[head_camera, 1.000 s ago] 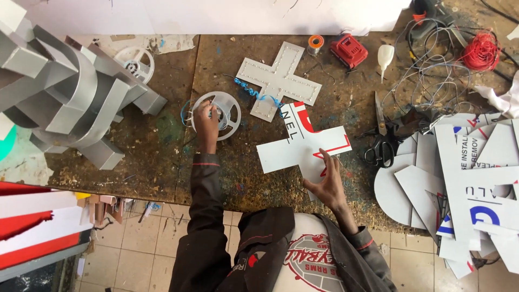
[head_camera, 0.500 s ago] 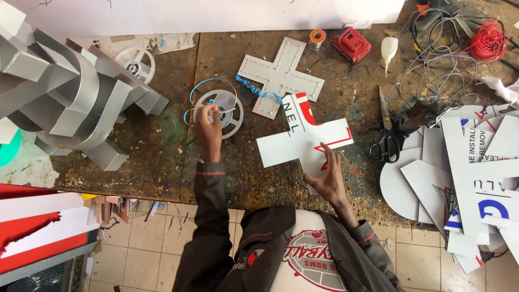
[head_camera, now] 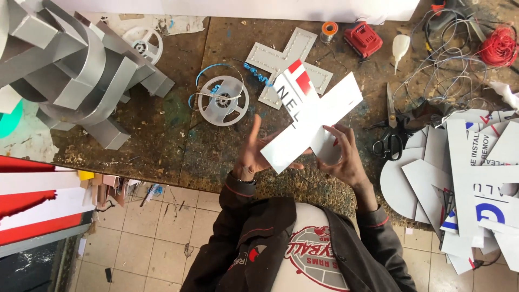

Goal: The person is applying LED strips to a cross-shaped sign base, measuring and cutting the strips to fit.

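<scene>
While both hands held it tilted above the stained workbench (head_camera: 162, 130), the white cross-shaped panel (head_camera: 316, 121) sat between the left hand (head_camera: 254, 154), fingers curled under its lower arm, and the right hand (head_camera: 340, 154), pinching 1 edge. Such light edge grips could have let it slip or flex, perhaps dropping onto the wire reel (head_camera: 223, 101) or the perforated cross (head_camera: 286, 65).

Worn, stained wooden bench (head_camera: 162, 135) beneath and beyond the hands, edge crumbling on the near side. Beige tiled floor (head_camera: 146, 243) below and to the left of the hands, littered with small scraps. Stacked red and white boards (head_camera: 32, 205) far left, at floor level. Pale strip along the top, beyond the hands, possibly a wall (head_camera: 243, 8) or sheet. Even, soft daylight, no hard shadows.
</scene>
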